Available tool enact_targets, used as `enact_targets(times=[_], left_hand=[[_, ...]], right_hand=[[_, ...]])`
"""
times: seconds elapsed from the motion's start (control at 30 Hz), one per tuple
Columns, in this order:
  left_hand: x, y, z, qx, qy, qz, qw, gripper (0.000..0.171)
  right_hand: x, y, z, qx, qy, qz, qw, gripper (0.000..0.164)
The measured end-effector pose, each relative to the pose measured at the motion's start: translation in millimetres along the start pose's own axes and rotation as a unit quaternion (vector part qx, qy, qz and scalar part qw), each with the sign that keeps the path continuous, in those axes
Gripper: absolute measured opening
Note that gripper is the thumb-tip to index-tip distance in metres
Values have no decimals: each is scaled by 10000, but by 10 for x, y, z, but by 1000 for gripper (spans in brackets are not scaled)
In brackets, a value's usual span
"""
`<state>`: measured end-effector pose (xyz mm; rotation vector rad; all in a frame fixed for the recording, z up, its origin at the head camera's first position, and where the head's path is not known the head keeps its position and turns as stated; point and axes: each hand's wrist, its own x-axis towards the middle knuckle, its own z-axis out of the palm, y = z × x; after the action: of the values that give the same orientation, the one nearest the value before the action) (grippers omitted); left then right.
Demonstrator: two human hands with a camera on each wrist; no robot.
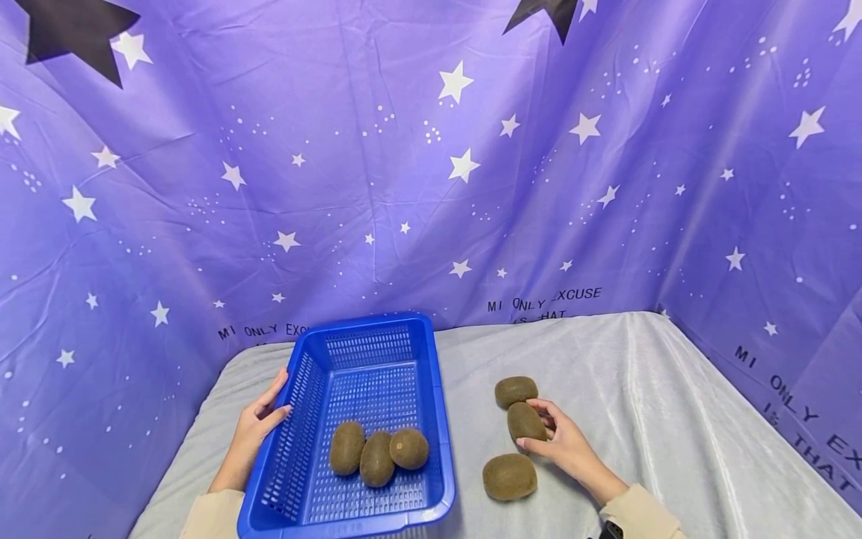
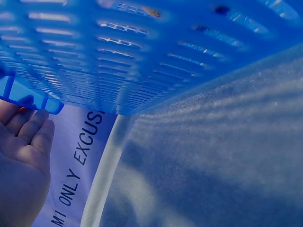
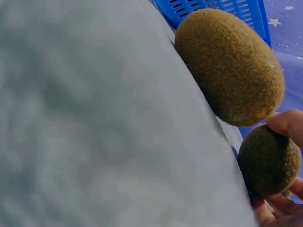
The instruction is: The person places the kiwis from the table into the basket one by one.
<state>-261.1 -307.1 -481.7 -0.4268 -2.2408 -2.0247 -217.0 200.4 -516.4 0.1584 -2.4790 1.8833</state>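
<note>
My left hand [image 1: 252, 430] grips the left rim of a blue plastic basket [image 1: 439, 419], thumb over the edge and fingers outside; the left wrist view shows those fingers under the rim. Three brown kiwis lie in the basket's near half: one kiwi [image 1: 346, 448] at left, a second kiwi [image 1: 377, 460] in the middle, a third kiwi [image 1: 409, 449] at right. Right of the basket, my right hand [image 1: 564, 447] pinches a kiwi [image 1: 525, 423] between thumb and fingers, at the cloth. Just behind it lies another kiwi [image 1: 515, 391], and nearer me one more kiwi [image 1: 509, 477].
A pale grey cloth [image 1: 640, 404] covers the table. Purple star-printed curtains [image 1: 377, 165] hang behind it and on both sides, close to the table's edges. The basket's far end stands near the back curtain.
</note>
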Motion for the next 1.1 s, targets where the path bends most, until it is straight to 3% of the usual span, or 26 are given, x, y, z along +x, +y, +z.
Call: enact_targets(times=[0.47, 1.1], left_hand=[[-4, -3, -1, -45, -31, 62, 10000, 56], [4, -18, -8, -66, -19, 133, 9999, 56]], right_hand=[[-66, -70, -35, 122, -83, -52, 9999, 67], [-83, -224, -49, -72, -165, -547, 9983, 65]])
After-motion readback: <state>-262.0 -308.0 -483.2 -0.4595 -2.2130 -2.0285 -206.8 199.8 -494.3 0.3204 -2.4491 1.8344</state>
